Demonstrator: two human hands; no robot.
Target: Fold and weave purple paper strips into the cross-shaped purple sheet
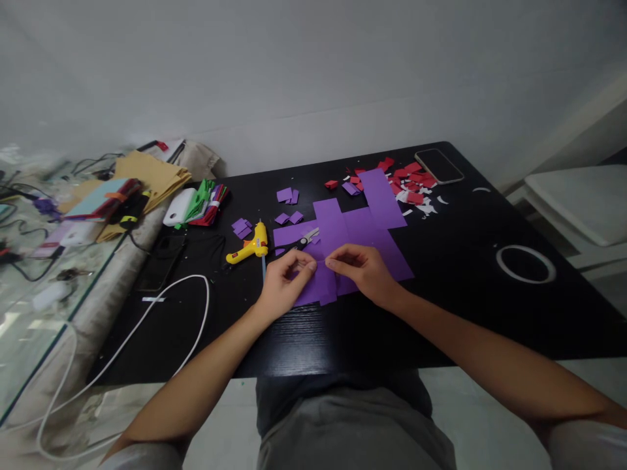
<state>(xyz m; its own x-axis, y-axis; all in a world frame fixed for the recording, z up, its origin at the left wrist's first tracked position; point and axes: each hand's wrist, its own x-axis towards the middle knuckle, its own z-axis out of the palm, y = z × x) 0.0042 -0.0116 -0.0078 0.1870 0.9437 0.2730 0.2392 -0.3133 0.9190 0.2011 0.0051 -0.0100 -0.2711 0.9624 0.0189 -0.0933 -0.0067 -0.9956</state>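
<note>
My left hand point(285, 281) and my right hand point(365, 271) meet above sheets of purple paper point(362, 232), thumbs and fingertips pinched together. Between the fingertips is the thin edge of a small purple paper piece point(321, 262), mostly hidden by the fingers. Scissors point(306, 240) lie on the purple sheets just beyond my left hand, blades pointing up and right. Left of them rests a yellow glue gun point(251, 247). Another purple sheet point(383, 198) overlaps the others at the upper right.
Small purple paper pieces point(241, 228) lie near the glue gun. Red and white scraps point(414, 179) are heaped beside a phone point(439, 166). A white ring point(526, 264) is at the right. On the left are a white cable point(204, 307), dark phone point(161, 264) and folded green paper point(200, 201).
</note>
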